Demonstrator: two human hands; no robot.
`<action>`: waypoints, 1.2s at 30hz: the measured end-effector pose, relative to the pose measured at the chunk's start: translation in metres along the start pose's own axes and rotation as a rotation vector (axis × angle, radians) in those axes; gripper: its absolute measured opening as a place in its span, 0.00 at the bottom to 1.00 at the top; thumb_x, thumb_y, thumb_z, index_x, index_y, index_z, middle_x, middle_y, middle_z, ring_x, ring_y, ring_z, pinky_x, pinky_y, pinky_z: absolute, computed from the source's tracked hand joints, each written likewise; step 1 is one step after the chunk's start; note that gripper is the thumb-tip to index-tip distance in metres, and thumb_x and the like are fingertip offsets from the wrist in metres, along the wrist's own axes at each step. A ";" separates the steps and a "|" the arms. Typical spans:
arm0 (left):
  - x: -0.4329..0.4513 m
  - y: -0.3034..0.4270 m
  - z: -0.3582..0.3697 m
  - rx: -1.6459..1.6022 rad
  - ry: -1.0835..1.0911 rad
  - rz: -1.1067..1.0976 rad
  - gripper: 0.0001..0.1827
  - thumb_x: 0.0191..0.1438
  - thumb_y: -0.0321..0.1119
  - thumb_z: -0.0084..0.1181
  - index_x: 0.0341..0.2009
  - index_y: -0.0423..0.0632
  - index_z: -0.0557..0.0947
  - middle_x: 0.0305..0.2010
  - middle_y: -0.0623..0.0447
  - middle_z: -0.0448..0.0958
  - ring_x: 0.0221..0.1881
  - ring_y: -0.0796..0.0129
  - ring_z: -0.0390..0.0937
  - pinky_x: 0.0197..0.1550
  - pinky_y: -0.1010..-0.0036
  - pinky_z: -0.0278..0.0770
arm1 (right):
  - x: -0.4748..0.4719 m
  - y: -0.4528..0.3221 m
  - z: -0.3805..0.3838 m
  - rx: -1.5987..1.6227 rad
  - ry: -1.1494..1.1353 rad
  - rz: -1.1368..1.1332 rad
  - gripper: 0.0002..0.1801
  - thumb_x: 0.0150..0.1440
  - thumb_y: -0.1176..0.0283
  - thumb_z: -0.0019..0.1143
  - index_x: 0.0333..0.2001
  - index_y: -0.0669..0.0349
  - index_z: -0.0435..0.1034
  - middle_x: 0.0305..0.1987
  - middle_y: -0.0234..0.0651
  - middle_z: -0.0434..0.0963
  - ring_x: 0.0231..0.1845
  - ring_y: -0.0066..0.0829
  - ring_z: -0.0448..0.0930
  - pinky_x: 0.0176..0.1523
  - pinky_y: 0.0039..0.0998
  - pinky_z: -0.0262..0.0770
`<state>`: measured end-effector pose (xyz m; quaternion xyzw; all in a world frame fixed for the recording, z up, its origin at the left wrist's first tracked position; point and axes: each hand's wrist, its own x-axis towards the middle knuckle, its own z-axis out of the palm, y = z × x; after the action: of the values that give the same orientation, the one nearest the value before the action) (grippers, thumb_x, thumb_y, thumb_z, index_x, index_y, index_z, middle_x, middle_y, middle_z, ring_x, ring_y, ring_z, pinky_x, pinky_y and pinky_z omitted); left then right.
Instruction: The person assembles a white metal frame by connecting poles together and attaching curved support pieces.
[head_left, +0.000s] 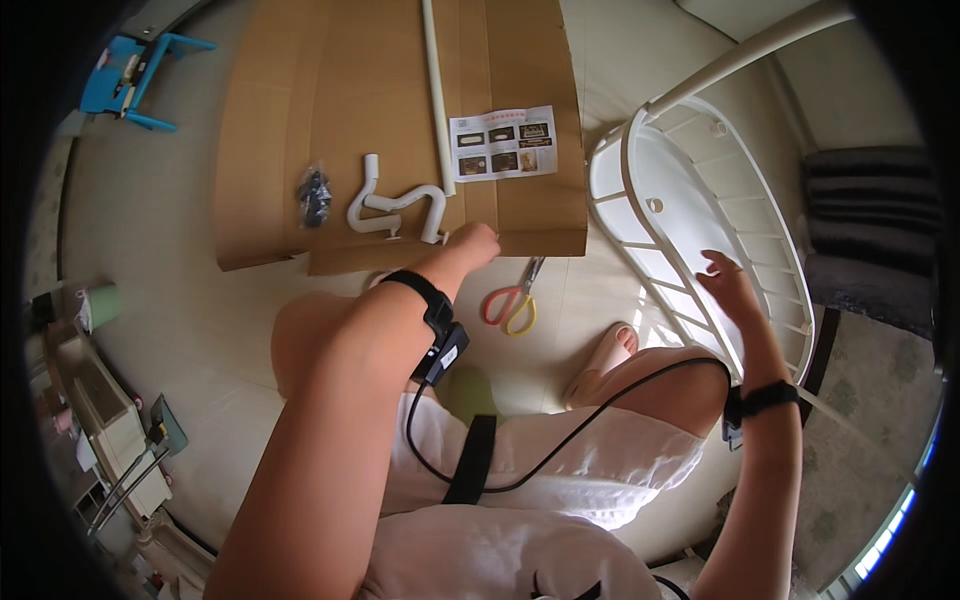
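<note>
My left hand (474, 246) is over the near edge of a flat cardboard sheet (525, 225), just right of two curved white tubes (409, 201); its fingertips are partly hidden, so whether it holds anything is unclear. A long straight white tube (439, 97) lies on the cardboard beside a printed instruction sheet (504, 144). Farther left is a clear bag of dark parts (314, 196). My right hand (727, 286), fingers apart and empty, hovers over a white oval rack with railed sides (660, 247). A white pole (742, 64) rises from the rack's far end.
Scissors with red and yellow handles (517, 300) lie on the floor between my knees and the cardboard. A blue plastic stool (124, 82) stands far left. Stacked dark cushions (866, 217) are beyond the rack. A beige cart (105, 412) is at the left.
</note>
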<state>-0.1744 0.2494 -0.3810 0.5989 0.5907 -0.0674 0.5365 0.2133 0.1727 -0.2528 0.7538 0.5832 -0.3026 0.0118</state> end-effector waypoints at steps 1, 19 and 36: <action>-0.002 -0.007 -0.006 0.001 0.048 -0.047 0.10 0.40 0.32 0.46 0.25 0.41 0.77 0.25 0.43 0.74 0.27 0.59 0.73 0.29 0.68 0.70 | -0.008 -0.010 -0.013 0.032 -0.022 0.013 0.22 0.44 0.67 0.56 0.45 0.58 0.65 0.31 0.39 0.73 0.31 0.31 0.73 0.37 0.29 0.69; -0.158 0.008 -0.157 -0.552 0.271 0.017 0.15 0.47 0.37 0.46 0.42 0.50 0.69 0.35 0.54 0.71 0.34 0.70 0.70 0.35 0.72 0.67 | -0.223 -0.112 -0.022 -0.001 0.207 -0.334 0.12 0.43 0.75 0.49 0.35 0.63 0.69 0.38 0.39 0.72 0.42 0.37 0.71 0.43 0.31 0.67; 0.074 -0.074 -0.069 0.152 0.381 -0.143 0.08 0.42 0.34 0.47 0.25 0.47 0.77 0.26 0.45 0.75 0.31 0.53 0.73 0.33 0.63 0.70 | -0.177 -0.112 -0.012 0.111 0.400 -0.577 0.10 0.34 0.65 0.52 0.23 0.57 0.71 0.42 0.46 0.68 0.43 0.46 0.66 0.47 0.45 0.59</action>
<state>-0.2493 0.3259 -0.4465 0.5960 0.7157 -0.0353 0.3623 0.0952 0.0587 -0.1229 0.6019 0.7455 -0.1711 -0.2294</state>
